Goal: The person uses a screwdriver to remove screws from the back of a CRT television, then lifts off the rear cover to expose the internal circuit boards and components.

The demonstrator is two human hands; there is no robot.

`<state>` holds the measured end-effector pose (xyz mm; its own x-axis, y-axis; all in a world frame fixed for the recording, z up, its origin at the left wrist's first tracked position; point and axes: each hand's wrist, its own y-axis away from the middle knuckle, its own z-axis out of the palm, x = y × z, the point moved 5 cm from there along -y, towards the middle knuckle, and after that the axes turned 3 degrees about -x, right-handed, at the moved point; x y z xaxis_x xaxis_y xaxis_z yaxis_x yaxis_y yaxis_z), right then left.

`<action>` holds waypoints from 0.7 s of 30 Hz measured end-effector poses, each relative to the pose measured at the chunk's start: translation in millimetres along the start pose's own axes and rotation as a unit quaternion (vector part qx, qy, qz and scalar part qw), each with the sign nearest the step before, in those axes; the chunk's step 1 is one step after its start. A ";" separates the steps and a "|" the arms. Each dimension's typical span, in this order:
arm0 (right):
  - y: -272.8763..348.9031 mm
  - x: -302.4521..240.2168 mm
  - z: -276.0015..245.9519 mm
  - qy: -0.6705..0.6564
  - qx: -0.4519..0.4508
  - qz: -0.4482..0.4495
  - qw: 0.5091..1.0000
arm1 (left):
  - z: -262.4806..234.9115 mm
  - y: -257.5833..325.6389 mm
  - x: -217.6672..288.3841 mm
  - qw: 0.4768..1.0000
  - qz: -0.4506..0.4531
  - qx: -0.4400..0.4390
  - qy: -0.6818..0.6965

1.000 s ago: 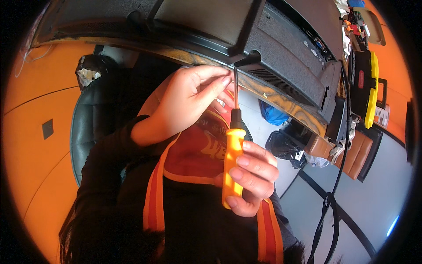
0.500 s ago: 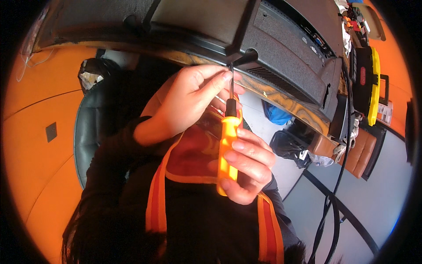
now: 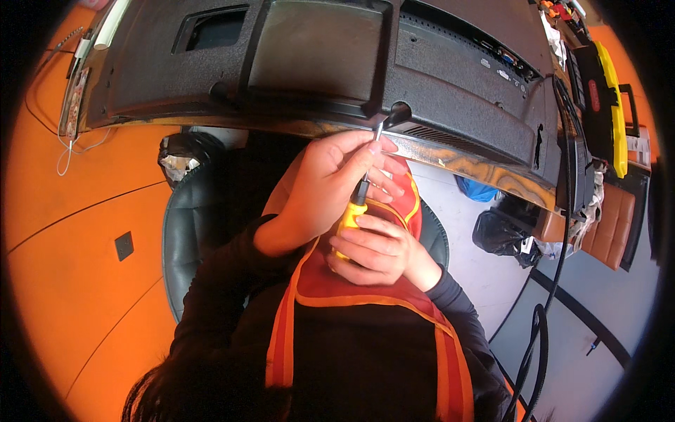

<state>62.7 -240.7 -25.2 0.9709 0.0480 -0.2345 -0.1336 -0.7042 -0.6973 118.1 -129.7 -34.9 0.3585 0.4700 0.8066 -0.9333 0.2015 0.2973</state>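
A screwdriver with a yellow handle [image 3: 350,216] and metal shaft slants up from my lap to the black casing of a monitor [image 3: 450,88] lying with its back upward. My right hand [image 3: 377,252] is closed round the handle and hides much of it. With thumb and fingers, my left hand [image 3: 329,184] pinches the shaft near its upper end, the other fingers loosely spread behind it. The tip reaches the near edge of the casing, beside a rounded recess [image 3: 399,112]. Whether it sits in a screw cannot be made out.
The monitor rests on a table with a patterned edge [image 3: 485,172]. A black cable [image 3: 562,232] hangs down at the right. Beyond it stands a black and yellow toolbox [image 3: 610,105]. Black bags [image 3: 503,235] lie below the table, and a dark chair [image 3: 186,232] is at my left.
The view has shifted, showing more of the monitor's back. The screwdriver leans more, and my right hand has moved up the handle, wrapping it more fully. My left hand still pinches the shaft.
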 end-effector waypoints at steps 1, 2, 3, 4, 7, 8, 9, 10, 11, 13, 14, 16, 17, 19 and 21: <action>-0.2 -2.0 -3.0 0.003 -0.007 -0.003 1.000 | 0.2 0.6 0.1 1.000 -0.005 -0.002 0.016; -1.4 -4.1 -6.4 0.007 -0.009 -0.005 1.000 | 0.6 1.3 1.0 1.000 -0.003 -0.002 0.005; -3.4 -5.8 -9.1 0.006 -0.007 -0.006 1.000 | 1.3 2.5 1.8 1.000 -0.002 0.002 -0.008; -5.9 -6.6 -11.7 0.004 -0.008 -0.001 1.000 | 1.7 3.4 1.9 1.000 -0.011 0.009 -0.025; -14.4 -9.2 -23.1 -0.017 -0.005 0.024 1.000 | 3.5 4.4 6.0 0.999 -0.017 0.016 -0.022; -17.1 -9.3 -28.0 -0.006 0.018 0.030 0.999 | 4.2 4.6 6.2 0.999 -0.033 0.019 -0.011; -20.0 -10.7 -33.2 0.010 0.053 0.029 0.998 | 5.0 5.1 6.1 0.998 -0.051 0.023 -0.002; -22.4 -11.1 -37.0 0.027 0.078 0.031 0.996 | 7.0 5.0 8.0 0.999 -0.046 0.016 0.010; -24.7 -11.5 -40.9 0.031 0.100 0.048 0.993 | 7.5 5.1 6.3 0.997 -0.072 0.026 0.017; -27.3 -11.0 -45.9 0.034 0.136 0.059 0.988 | 9.8 4.7 6.8 0.996 -0.078 0.024 0.038; -27.8 -10.4 -47.6 0.035 0.149 0.064 0.986 | 10.1 4.7 7.3 0.996 -0.079 0.025 0.042; -28.4 -9.9 -46.4 0.038 0.138 0.065 0.988 | 9.7 5.1 7.4 0.995 -0.080 0.024 0.047; -27.8 -9.6 -44.9 0.038 0.128 0.062 0.989 | 8.7 4.9 6.7 0.995 -0.083 0.025 0.045; -25.2 -9.0 -40.4 0.032 0.102 0.063 0.992 | 6.2 4.2 5.8 0.996 -0.080 0.018 0.030; -21.3 -9.3 -32.6 0.018 0.069 0.047 0.996 | 3.7 3.1 3.7 0.997 -0.071 0.011 0.031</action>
<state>63.0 -249.3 13.9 0.9591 -0.0411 -0.2799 -0.2477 -0.6000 -0.7607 116.5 -130.5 -29.1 0.4877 0.4896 0.7228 -0.8727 0.2509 0.4189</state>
